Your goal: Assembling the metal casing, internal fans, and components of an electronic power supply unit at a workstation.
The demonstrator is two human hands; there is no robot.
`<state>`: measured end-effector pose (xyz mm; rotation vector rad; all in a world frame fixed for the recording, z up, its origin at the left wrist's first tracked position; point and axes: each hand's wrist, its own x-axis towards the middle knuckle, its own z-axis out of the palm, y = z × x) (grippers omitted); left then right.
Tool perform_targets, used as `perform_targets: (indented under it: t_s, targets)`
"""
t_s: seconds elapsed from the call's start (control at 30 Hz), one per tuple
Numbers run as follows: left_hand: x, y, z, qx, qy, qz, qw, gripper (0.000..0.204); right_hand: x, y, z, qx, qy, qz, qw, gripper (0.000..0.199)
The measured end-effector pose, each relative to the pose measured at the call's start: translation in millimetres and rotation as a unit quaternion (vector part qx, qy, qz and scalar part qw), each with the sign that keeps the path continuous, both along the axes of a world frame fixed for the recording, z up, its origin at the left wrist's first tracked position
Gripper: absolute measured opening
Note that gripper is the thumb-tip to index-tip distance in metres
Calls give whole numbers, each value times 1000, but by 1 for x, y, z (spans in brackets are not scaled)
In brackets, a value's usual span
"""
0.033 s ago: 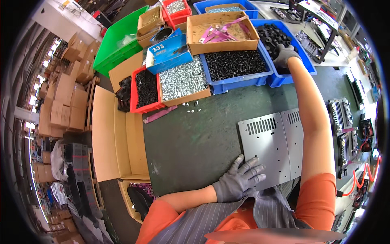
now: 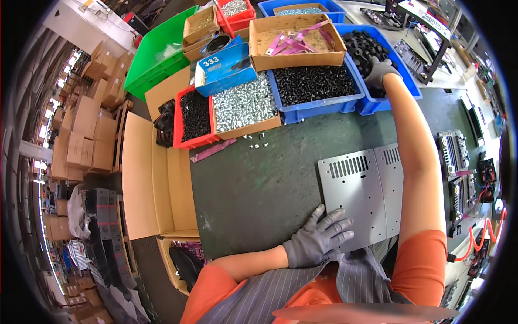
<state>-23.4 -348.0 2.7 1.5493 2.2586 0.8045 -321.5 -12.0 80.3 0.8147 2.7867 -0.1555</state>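
My left hand (image 2: 318, 237), in a grey glove, lies with fingers spread at the near left edge of a grey metal plate (image 2: 353, 197). The plate has a row of slots and small holes. A second slotted plate (image 2: 391, 189) sits beside it, partly hidden by my right forearm. At the far right, my right hand (image 2: 380, 74), also gloved in grey, reaches into a blue bin (image 2: 372, 106) among round black rubber-like parts (image 2: 357, 44). Its fingertips are down among the parts, so whether they grip one is hidden.
Several bins stand along the far edge: black screws (image 2: 315, 85) in blue, silver screws (image 2: 244, 108) in cardboard, small black parts (image 2: 195, 114) in red. A cardboard tray (image 2: 297, 60) holds purple strips. Loose screws (image 2: 257, 144) lie on the dark table (image 2: 253, 194). An open carton (image 2: 156, 183) is left.
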Motion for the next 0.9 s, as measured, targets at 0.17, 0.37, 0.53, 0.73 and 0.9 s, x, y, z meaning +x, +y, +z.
perform_targets:
  t_s: [0.17,0.37,0.53,0.73,0.9]
  targets:
    - [0,-2,2,23,15,14,1000,51,4,5,-6,22,22,91,995,87]
    - [0,-2,4,21,7,11,1000,51,8,29,-18,-41,146,113,982,46]
    - [-1,-1,3,4,12,1,1000,54,0,50,-38,-7,231,86,969,32]
    - [-3,-2,-1,-5,30,-3,1000,55,8,55,-20,-269,420,118,859,23]
    - [-4,-2,-2,0,84,-6,996,57,100,19,18,-467,305,99,824,16]
